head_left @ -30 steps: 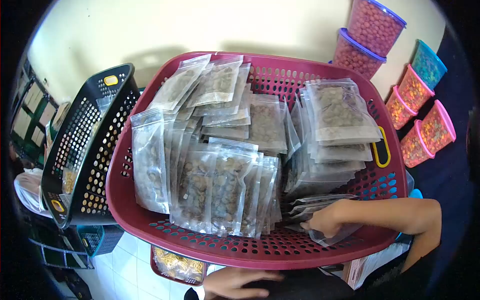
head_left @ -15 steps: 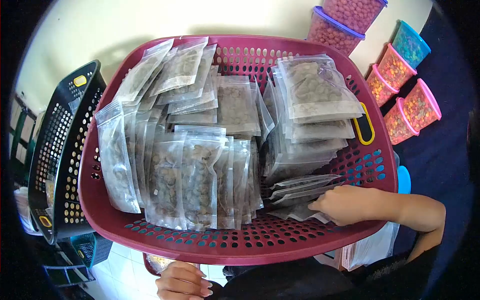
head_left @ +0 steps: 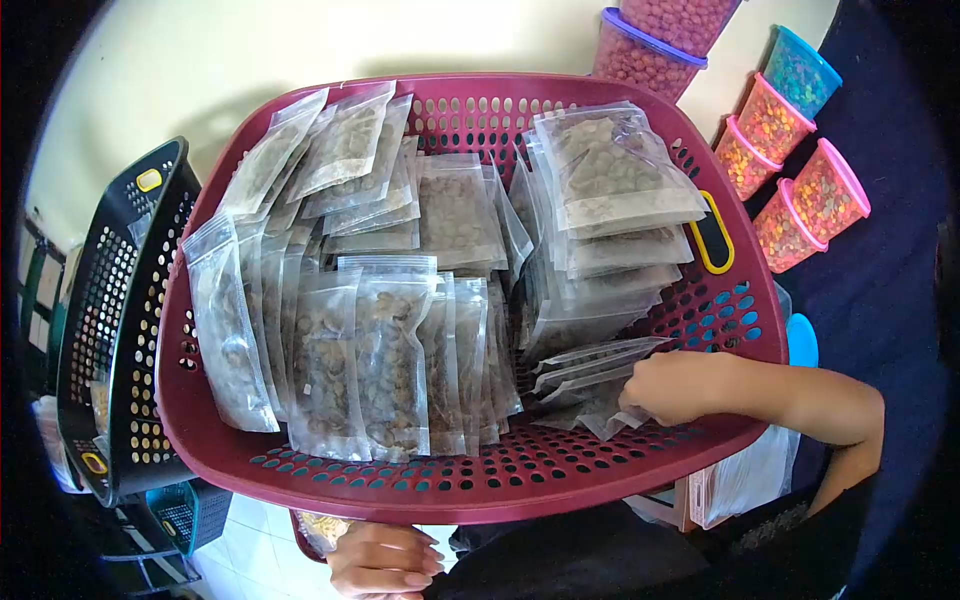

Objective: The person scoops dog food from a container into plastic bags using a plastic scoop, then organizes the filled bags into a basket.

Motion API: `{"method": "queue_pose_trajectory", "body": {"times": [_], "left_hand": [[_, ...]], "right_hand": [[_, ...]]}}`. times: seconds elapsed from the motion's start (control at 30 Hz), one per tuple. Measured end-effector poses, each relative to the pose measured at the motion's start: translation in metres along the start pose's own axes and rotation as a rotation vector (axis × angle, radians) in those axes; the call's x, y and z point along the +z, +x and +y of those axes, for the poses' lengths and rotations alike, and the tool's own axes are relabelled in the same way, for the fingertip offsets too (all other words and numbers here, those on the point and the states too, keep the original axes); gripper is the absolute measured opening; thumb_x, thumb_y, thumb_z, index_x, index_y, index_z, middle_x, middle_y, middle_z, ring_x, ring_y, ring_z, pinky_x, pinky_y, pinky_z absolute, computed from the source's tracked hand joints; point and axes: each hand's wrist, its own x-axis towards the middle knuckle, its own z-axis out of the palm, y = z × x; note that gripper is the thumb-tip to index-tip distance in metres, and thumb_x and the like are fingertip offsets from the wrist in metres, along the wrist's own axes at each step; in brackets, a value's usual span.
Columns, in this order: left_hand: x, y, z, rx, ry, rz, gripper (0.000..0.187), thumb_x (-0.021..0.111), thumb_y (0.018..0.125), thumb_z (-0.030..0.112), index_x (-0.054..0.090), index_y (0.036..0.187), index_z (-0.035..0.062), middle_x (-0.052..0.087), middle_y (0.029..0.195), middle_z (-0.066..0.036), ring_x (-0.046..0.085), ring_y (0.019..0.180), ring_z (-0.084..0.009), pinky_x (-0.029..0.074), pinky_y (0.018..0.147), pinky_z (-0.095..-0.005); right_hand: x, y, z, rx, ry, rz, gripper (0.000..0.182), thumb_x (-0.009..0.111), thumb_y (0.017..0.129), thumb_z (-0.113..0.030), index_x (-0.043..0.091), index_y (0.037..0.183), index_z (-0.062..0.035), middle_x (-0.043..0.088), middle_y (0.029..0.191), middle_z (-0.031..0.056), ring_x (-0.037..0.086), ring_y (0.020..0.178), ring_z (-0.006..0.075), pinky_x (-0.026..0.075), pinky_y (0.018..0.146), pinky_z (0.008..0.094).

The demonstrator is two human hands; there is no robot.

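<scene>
A maroon basket (head_left: 480, 507) holds several rows of clear zip bags filled with dark round pieces, such as the bags at the front left (head_left: 392, 370) and the stack at the right (head_left: 615, 165). Inside the basket's front right corner, my right hand (head_left: 680, 388) is closed, its fingertips at the small stack of bags (head_left: 590, 370) lying there; what the fingers pinch is hidden. Below the basket's front edge is my left hand (head_left: 383, 562), with its fingers curled together and nothing visible in them.
A black basket (head_left: 120, 300) stands on the left. Tubs of pink pieces (head_left: 645, 60) and tubs of colourful pieces (head_left: 785, 115) are stacked at the upper right. A stack of white sheets (head_left: 740, 485) is at the lower right.
The view has shifted a little. My right hand has turned slightly and its extended finger has curled in at the small stack of bags. My left hand sits slightly further right.
</scene>
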Motion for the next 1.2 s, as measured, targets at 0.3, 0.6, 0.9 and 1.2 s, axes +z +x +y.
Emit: {"method": "queue_pose_trajectory", "body": {"times": [0.3,0.6,0.9,1.2], "left_hand": [[-0.004,0.003,0.009,-0.085,-0.161,-0.121,0.017,0.056,0.076,0.013,0.051,0.073,-0.0027,0.052,0.061,-0.012,0.051,0.051,-0.0205,0.046,0.049,-0.0312],[0.010,0.023,0.013,-0.132,-0.231,-0.394,0.020,0.056,0.078,0.018,0.050,0.077,-0.0009,0.052,0.068,-0.013,0.052,0.057,-0.0211,0.047,0.053,-0.0339],[0.133,-0.012,-0.014,0.090,-0.308,-0.593,0.073,0.061,0.070,0.043,0.030,0.126,0.0074,0.031,0.129,-0.015,0.016,0.124,-0.0372,0.008,0.096,-0.0602],[0.214,-0.085,-0.026,-0.330,-0.502,-0.754,0.058,0.040,0.083,0.035,0.026,0.127,0.0000,0.028,0.130,-0.022,0.026,0.120,-0.0399,0.022,0.095,-0.0497]], "right_hand": [[-0.026,-0.064,-0.013,0.115,-0.008,0.328,0.010,0.053,0.066,-0.005,0.057,0.074,-0.0001,0.057,0.066,0.0183,0.058,0.067,0.0338,0.047,0.061,0.0409],[-0.008,-0.118,-0.040,0.281,0.021,0.697,0.016,0.056,0.073,-0.018,0.054,0.068,-0.0029,0.056,0.064,0.0125,0.058,0.064,0.0287,0.046,0.057,0.0361],[0.084,-0.077,-0.064,-0.395,0.429,1.870,0.032,0.054,0.078,-0.015,0.049,0.105,0.0001,0.041,0.118,0.0253,0.040,0.111,0.0352,0.032,0.091,0.0413],[0.154,-0.028,-0.073,-0.129,1.000,2.441,0.056,0.027,0.085,-0.042,0.033,0.114,0.0066,0.020,0.128,0.0284,0.024,0.120,0.0340,0.018,0.098,0.0430]]}}
